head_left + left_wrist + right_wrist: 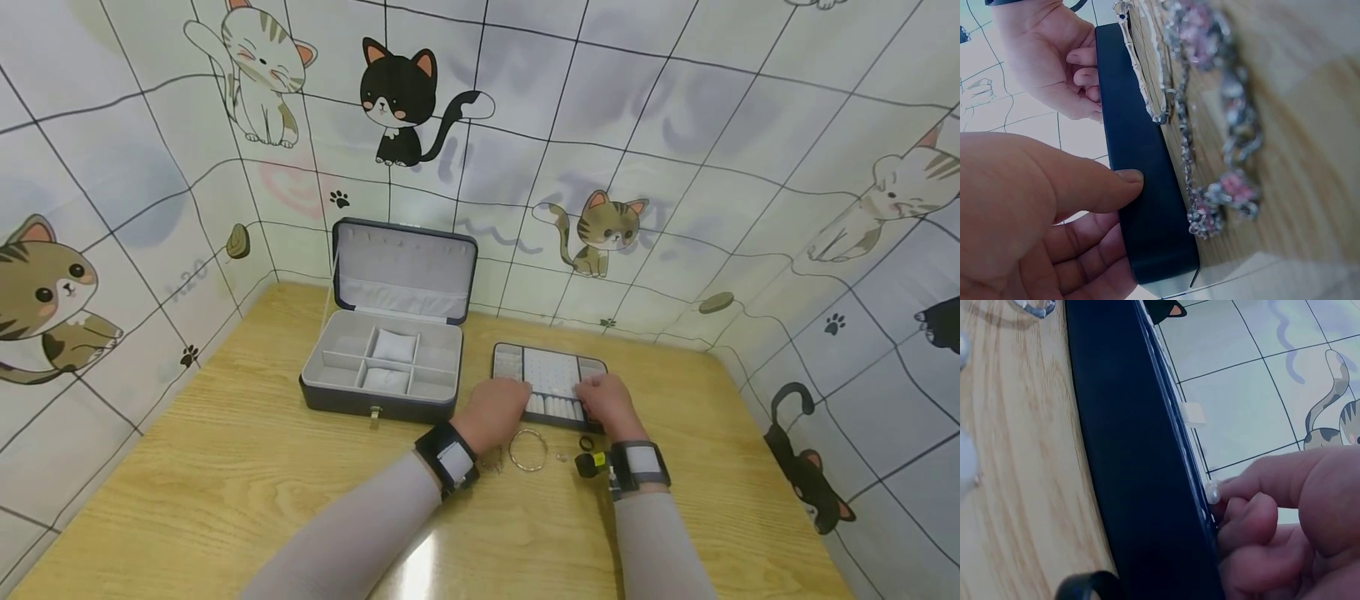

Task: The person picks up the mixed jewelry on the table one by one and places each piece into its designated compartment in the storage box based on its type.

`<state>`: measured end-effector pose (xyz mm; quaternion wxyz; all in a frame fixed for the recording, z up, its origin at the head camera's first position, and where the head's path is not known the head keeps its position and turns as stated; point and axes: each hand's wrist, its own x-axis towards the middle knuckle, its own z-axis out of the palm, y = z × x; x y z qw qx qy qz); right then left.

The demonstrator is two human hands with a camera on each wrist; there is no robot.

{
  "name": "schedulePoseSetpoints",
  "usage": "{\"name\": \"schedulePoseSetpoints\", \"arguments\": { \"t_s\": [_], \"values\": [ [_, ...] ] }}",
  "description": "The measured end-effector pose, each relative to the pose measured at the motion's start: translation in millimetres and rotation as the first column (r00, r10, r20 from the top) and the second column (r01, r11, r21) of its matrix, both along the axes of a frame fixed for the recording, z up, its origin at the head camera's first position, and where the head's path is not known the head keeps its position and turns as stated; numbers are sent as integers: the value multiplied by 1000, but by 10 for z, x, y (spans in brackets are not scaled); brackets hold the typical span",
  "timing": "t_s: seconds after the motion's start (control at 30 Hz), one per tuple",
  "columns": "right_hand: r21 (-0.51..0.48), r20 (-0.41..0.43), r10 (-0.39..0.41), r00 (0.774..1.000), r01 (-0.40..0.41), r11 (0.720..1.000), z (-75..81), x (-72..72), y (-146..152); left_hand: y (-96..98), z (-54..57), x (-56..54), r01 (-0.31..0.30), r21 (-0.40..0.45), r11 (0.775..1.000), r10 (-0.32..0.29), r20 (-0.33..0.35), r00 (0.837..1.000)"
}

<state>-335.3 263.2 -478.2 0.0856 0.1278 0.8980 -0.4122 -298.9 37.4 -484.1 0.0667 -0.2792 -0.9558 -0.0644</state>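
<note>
A dark-sided jewelry tray (551, 371) with pale compartments and ring rolls lies between my hands. At its left front corner, my left hand (491, 412) grips the wall; in the left wrist view the thumb presses the dark outer face (1138, 112) while the fingers curl over the rim. My right hand (609, 404) is over the tray's right part. Its thumb and fingertip pinch a small pearl earring (1212, 492) at the rim, as the right wrist view shows. In front of the tray lie a silver bracelet with pink stones (1235, 187) and a gold bangle (528, 471).
An open jewelry box (378, 400) stands on the left, lid raised, with two white cushions in its compartments. A black ring (587, 444) and small shiny pieces (562, 457) lie before the tray. Behind the wooden table (225, 450) hangs a cat-print cloth (517, 108).
</note>
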Motion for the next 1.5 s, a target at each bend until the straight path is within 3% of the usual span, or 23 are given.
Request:
{"name": "schedulePoseSetpoints", "arguments": {
  "t_s": [0.23,0.7,1.07,1.5],
  "values": [
    [48,-58,27,998,-24,999,-45,-10,1,12,17,0,-7,-13,1000,7,10,1000],
    [76,-47,-9,999,13,997,-43,-12,-27,18,2,-14,4,-5,1000,-4,13,1000],
    [-79,25,-25,999,27,997,-33,-11,59,6,-24,-36,7,10,1000,-7,9,1000],
    [-231,-54,-44,998,30,972,8,25,123,-10,-27,-22,10,1,1000,-10,-5,1000]
  ]
}}
